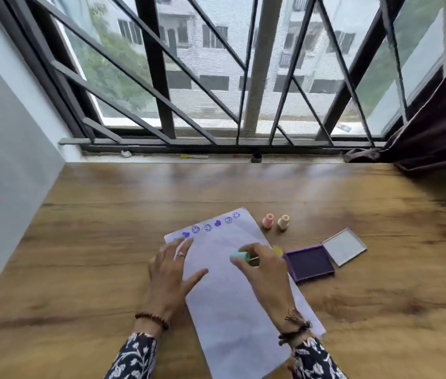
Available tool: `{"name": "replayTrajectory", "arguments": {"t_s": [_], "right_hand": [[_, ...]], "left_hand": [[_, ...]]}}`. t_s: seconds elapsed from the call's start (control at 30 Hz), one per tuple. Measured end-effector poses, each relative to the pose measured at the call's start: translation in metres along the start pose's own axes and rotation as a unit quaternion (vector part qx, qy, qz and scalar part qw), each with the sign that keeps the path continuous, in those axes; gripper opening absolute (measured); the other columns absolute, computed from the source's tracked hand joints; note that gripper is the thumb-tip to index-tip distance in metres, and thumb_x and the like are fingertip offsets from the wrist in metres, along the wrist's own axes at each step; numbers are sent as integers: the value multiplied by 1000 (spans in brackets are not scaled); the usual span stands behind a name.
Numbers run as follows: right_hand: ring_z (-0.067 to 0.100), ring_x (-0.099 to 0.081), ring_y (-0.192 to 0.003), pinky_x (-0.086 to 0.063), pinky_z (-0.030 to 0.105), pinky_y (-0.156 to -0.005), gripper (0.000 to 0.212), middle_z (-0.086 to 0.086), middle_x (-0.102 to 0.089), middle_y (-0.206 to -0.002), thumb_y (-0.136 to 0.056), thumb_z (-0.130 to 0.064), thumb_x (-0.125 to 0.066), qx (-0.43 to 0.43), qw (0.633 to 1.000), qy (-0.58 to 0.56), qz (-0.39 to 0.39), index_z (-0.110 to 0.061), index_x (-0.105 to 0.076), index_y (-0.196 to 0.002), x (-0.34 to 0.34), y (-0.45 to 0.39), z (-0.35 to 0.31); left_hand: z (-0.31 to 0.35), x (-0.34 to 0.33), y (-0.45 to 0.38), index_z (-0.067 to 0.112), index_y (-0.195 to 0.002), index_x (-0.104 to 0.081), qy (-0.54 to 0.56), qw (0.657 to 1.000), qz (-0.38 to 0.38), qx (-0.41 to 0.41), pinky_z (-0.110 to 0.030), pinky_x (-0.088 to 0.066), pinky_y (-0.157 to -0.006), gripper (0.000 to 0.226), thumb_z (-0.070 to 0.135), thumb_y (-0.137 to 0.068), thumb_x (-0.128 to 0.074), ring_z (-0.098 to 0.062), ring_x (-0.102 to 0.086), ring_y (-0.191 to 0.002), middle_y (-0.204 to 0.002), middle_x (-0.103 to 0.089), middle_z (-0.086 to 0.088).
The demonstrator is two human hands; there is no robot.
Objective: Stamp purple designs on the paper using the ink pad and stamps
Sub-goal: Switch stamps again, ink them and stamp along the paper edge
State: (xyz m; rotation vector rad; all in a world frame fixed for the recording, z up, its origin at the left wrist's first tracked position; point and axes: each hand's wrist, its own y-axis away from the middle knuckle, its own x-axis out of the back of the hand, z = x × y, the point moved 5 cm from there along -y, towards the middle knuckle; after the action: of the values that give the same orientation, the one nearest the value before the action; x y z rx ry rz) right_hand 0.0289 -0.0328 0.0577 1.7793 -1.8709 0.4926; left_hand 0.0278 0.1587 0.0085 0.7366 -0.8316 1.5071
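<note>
Two stamps [276,221]: upright, 1 o'clock of paper [232,291]
Left hand [171,272]: flat, spread on paper
Right hand [264,269]: pinching teal stamp [239,255]
Pad [310,263]: open, 3 o'clock

Right hand [264,265] holds a teal stamp [239,255] over paper [224,291] beside ink pad [310,263].

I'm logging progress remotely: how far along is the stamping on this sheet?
Done: one row of purple smileys and hearts runs along the far edge of the paper. In hand: the right hand has a grip on a teal stamp over the sheet, while the left hand lies flat on the paper. The ink pad lies open. Left: the sheet below that row is blank.
</note>
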Motion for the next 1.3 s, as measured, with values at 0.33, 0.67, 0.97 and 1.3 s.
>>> {"name": "replayTrajectory", "arguments": {"t_s": [0.33, 0.67, 0.97, 1.3], "right_hand": [[31, -60, -88, -49, 36, -70, 20, 11, -56, -109, -90, -22, -53, 126, 978, 157, -56, -10, -54, -105, -97, -30, -41], [28, -60, -92, -50, 33, -72, 20, 10, -54, -114, -95, -17, -42, 169, 937, 289, -100, -7, -52, -109, -117, -38, -41], [37, -58, -93, -45, 39, -73, 14, 20, -61, -104, -83, -1, -48, 169, 909, 344, -165, 2, -58, -92, -126, -63, -55], [41, -58, -91, -33, 37, -63, 21, 26, -58, -102, -80, 12, -39, 236, 869, 389, -197, 3, -55, -88, -134, -55, -69]], "left_hand": [[-59, 0, 4, 42, -141, -3, -46, 990, -129, 24, -38, 4, -112, 95, 74, -66, -52, -11, 2, -143, -143, 11, 28], [-64, -4, 3, 39, -141, -2, -44, 991, -124, 21, -38, 7, -110, 96, 76, -66, -49, -10, 4, -142, -144, 11, 28], [-65, -5, 3, 39, -141, -2, -43, 992, -113, 19, -37, 10, -108, 94, 76, -67, -47, -11, 4, -142, -141, 15, 28], [-64, -3, 3, 38, -142, -3, -31, 991, -127, 26, -41, 6, -112, 94, 72, -68, -51, -10, 4, -142, -142, 13, 28]]}}
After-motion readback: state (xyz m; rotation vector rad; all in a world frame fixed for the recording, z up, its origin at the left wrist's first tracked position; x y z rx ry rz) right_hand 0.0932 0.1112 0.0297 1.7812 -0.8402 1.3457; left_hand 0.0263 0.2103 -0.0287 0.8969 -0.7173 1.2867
